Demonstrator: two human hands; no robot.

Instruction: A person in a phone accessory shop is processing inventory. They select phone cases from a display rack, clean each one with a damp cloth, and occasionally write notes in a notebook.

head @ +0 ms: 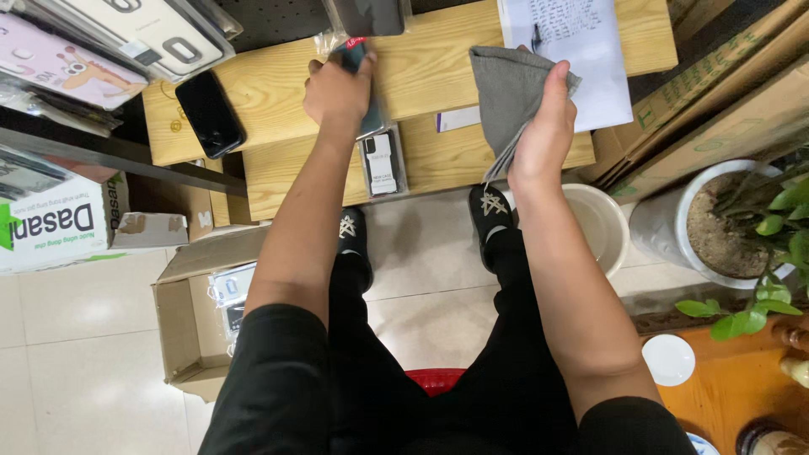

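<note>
— Fingers [552, 80] of our right hand [543, 126] are closed around a folded grey cloth [507, 93], pinching it against the palm so it hangs over the low pale wooden bench [438, 67].

— And our left hand [337, 93]?

— It curls over a dark slim phone in a clear plastic sleeve [361, 76], pressing it onto the bench top, left of the cloth.

— What else do we see on that bench?

— A black phone [209, 112] lies flat near its left end. A white handwritten sheet of paper [573, 50] sits at its right end, just behind the cloth. A packaged phone case [383, 162] rests on the bench's lower step, below our left hand.

— And around it?

— An open brown cardboard box [181, 320] stands on the tiled floor in front of the bench's left end; a white round plant pot [716, 223] stands to its right.
</note>
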